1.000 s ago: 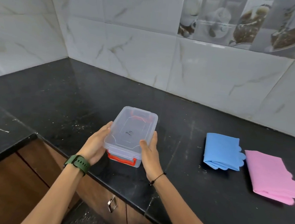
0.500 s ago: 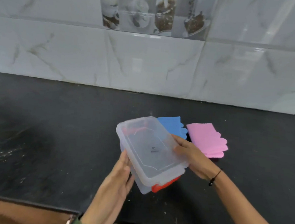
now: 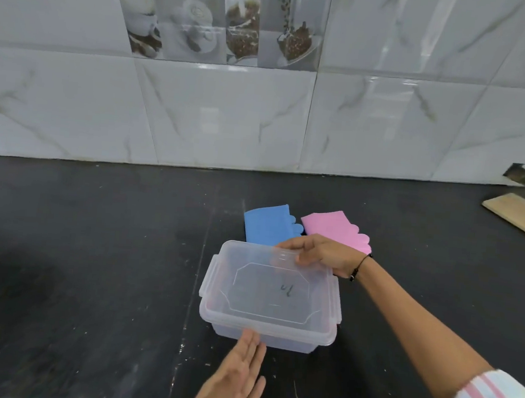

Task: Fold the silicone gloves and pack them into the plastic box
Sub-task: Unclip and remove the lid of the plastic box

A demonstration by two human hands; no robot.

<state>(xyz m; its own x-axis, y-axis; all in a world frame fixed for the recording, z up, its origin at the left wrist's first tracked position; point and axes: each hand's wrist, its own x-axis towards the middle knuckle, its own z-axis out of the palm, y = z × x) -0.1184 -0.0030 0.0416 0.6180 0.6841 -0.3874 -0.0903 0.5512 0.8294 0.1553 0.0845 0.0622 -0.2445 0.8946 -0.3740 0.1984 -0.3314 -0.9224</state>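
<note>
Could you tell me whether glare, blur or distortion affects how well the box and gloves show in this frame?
Head view: soft glare streaks the wall tiles, not the counter; the clear plastic box reads hazy but its outline stays legible; blue glove and pink glove are sharp; wide-angle bending shows at the edges; the left hand is slightly soft.

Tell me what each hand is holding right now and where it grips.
The right hand grips the plastic box at its lid's far edge. The left hand is open, fingertips against the near wall.

Black countertop [image 3: 94, 248] is meeting the marble wall tiles [image 3: 230, 117]; a wooden board [image 3: 517, 215] is lying at its far right edge.
</note>
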